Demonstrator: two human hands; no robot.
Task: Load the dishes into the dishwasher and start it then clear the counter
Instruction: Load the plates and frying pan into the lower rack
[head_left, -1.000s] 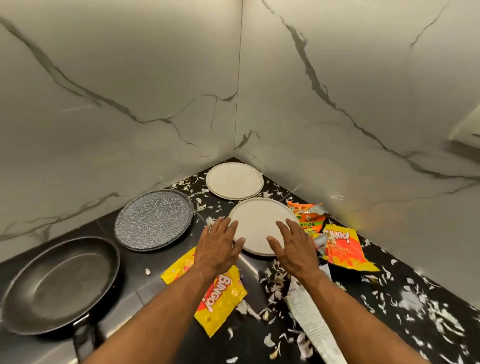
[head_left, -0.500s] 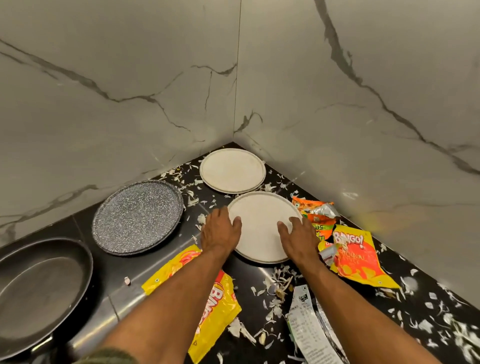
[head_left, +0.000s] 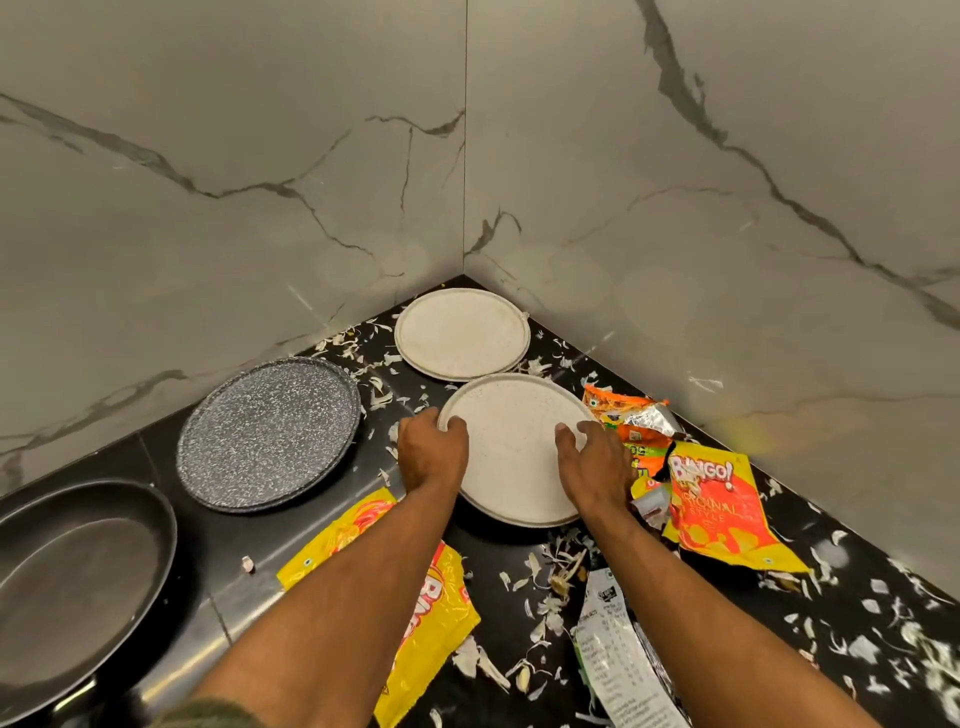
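Observation:
A white speckled plate (head_left: 511, 441) lies on the black counter (head_left: 514, 551) near the corner. My left hand (head_left: 431, 449) grips its left rim with fingers curled over the edge. My right hand (head_left: 592, 460) grips its right rim the same way. A second white plate (head_left: 462, 332) sits behind it in the corner. To the left lie a grey speckled plate (head_left: 270, 431) and a dark frying pan (head_left: 72, 582).
Yellow and red snack wrappers (head_left: 717, 509) lie right of the plate, an orange one (head_left: 623, 410) behind, another yellow one (head_left: 415, 613) under my left forearm. White peel scraps (head_left: 550, 566) and a paper receipt (head_left: 618, 654) litter the counter. Marble walls (head_left: 675, 234) close the corner.
Both hands went from hovering open over the near white plate to curling round its left and right rims. The view moved closer to the corner.

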